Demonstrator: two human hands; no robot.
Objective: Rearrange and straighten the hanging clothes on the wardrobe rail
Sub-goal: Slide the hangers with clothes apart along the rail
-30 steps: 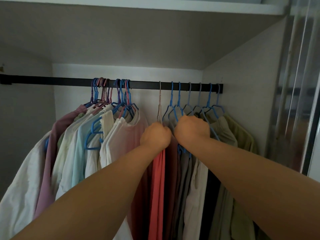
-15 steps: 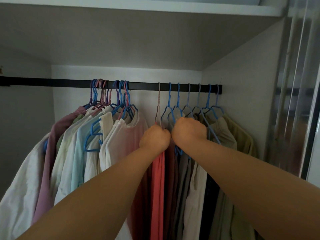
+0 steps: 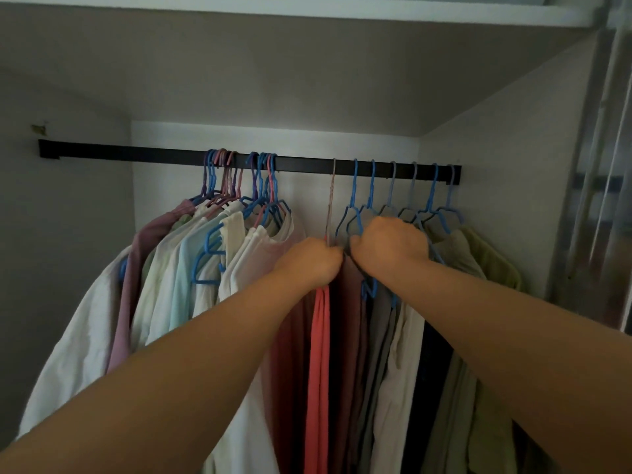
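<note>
Home bedroom wardrobe: black rail (image 3: pixel 136 156) w/ hung clothes (image 3: pixel 191 268), shelf (image 3: pixel 307 8) above

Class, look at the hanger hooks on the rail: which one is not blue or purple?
The thin pinkish-brown hook, hanging alone in the gap between the two bunches, just above the left hand.

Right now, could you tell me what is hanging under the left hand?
Under the left hand a coral-red garment hangs straight down beside a maroon one. The fist covers its top and the hanger's shoulders; only the thin hook shows above.
</note>
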